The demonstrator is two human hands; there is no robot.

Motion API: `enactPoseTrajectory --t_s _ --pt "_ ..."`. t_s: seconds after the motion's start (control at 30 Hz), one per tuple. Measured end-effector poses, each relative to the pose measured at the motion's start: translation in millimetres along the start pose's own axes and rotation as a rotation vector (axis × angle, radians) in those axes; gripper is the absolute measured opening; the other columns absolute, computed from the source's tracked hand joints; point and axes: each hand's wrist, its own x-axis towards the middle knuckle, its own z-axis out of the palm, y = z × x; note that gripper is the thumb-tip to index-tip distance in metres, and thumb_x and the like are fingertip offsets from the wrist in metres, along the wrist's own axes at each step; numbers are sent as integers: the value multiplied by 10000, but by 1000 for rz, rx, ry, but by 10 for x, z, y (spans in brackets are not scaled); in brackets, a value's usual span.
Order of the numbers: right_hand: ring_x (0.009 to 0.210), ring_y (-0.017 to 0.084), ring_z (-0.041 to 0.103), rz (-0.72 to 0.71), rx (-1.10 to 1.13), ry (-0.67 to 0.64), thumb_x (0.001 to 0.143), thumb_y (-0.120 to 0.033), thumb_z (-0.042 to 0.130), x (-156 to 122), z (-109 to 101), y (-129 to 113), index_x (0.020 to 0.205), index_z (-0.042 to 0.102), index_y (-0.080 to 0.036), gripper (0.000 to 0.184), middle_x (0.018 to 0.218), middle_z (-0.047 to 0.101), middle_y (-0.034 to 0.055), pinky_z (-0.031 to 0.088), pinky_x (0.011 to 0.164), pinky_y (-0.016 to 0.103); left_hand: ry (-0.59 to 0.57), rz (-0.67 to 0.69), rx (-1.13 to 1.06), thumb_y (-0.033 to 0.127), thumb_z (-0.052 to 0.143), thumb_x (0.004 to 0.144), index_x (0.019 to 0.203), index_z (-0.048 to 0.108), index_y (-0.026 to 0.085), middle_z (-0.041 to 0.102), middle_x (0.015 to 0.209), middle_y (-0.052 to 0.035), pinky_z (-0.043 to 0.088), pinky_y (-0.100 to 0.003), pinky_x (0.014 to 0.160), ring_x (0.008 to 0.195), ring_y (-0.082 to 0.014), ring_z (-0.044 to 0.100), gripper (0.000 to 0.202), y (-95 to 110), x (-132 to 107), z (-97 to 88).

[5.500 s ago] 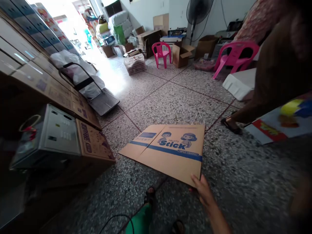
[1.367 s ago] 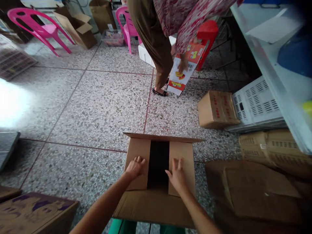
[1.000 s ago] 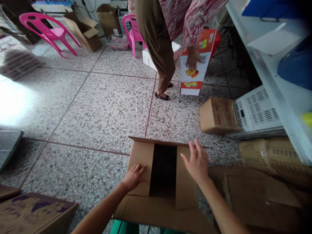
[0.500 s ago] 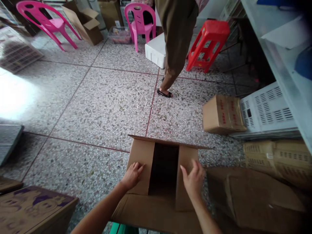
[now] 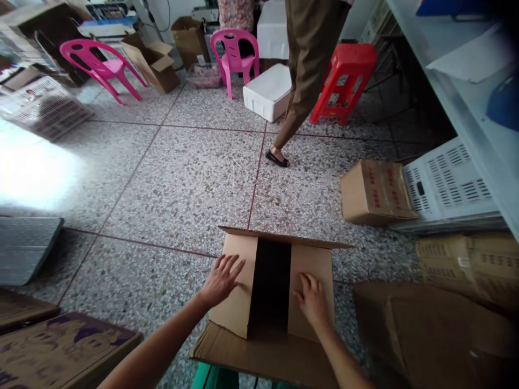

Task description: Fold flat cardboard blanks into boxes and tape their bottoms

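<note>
A brown cardboard box (image 5: 267,354) stands on the speckled floor right in front of me. Its two short flaps are folded inward with a dark gap between them. My left hand (image 5: 221,279) lies flat on the left flap (image 5: 239,302), fingers spread. My right hand (image 5: 312,300) presses on the right flap (image 5: 312,259), fingers stretched out. The near long flap hangs open toward me and the far long flap (image 5: 284,236) stands up behind.
Another person's legs (image 5: 302,70) stand beyond, by a red stool (image 5: 344,75) and a white foam box (image 5: 267,92). Pink chairs (image 5: 101,65) stand farther back. A small carton (image 5: 375,192), a white crate (image 5: 450,181) and more cartons (image 5: 425,335) lie right; printed boxes (image 5: 60,351) lie left.
A flat printed carton has become an upright box with its short flaps folded in. My right hand slid back onto the right flap. The other person straightened and the red-and-white box left view.
</note>
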Motion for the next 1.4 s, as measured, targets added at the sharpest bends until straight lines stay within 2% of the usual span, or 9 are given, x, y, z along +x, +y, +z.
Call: enactPoseTrajectory --t_s 0.17,0.3,0.5,0.73,0.83,0.97,1.1,1.27,1.4 --pt "1140 320 495 50 -43 -64 891 -225 426 65 -139 -192 1375 413 -123 495 1257 514 187 447 929 449 -194 153 27 331 691 782 1413 374 239 352 1498 -169 229 -489 1121 1386 -311 292 712 23 346 239" --pt "1154 396 504 209 -68 -180 906 -476 414 141 -219 -613 1366 433 -49 629 1340 433 302 421 927 494 -164 65 -20 323 731 743 1386 411 186 283 1525 -202 238 -488 1124 1413 -330 233 731 49 312 502" --pt "1342 574 126 547 7 -261 724 -797 429 281 47 -1236 1490 196 -78 1077 1501 65 368 253 927 729 -112 97 -115 375 745 723 1393 407 198 284 1533 -176 242 -478 1142 1410 -314 259 770 -23 164 394" --pt "1311 634 -39 691 42 -288 569 -819 574 472 228 -1357 1489 171 -42 1270 1494 -26 389 224 895 772 -120 103 -88 383 720 741 1349 461 136 304 1518 -202 232 -494 1149 1408 -325 262 705 0 103 490" --pt "1318 629 -21 704 32 -278 580 -790 599 484 224 -1380 1489 175 -50 1247 1493 -36 391 222 891 774 -2 157 -59 331 578 857 1293 522 161 428 1456 -161 237 -471 1152 1362 -287 356 471 89 166 203" --pt "1336 604 29 708 36 -273 593 -771 605 484 204 -1393 1491 162 -55 1231 1493 -47 392 212 890 779 394 57 9 329 437 932 1422 363 189 361 1504 -131 149 -524 1167 1427 -285 225 515 257 722 -639" --pt "1341 597 40 727 30 -294 591 -756 622 504 192 -1408 1494 144 -58 1237 1495 -51 388 202 898 779 116 -50 -25 372 437 936 1328 473 128 605 1265 -157 424 -492 981 1168 -309 559 464 317 1214 -1109" --pt "1341 586 95 739 1 -300 576 -750 636 555 190 -1420 1480 190 -43 1231 1491 -5 399 197 892 787 80 47 -47 295 294 982 1346 452 121 535 1367 -152 447 -418 949 1185 -271 549 434 339 800 -608" --pt "1318 549 242 701 49 -385 660 -736 582 516 212 -1418 1376 466 -137 940 1462 327 293 193 914 787 -74 179 -66 217 377 943 1393 421 157 420 1474 -117 308 -422 1109 1377 -285 344 456 347 327 25"
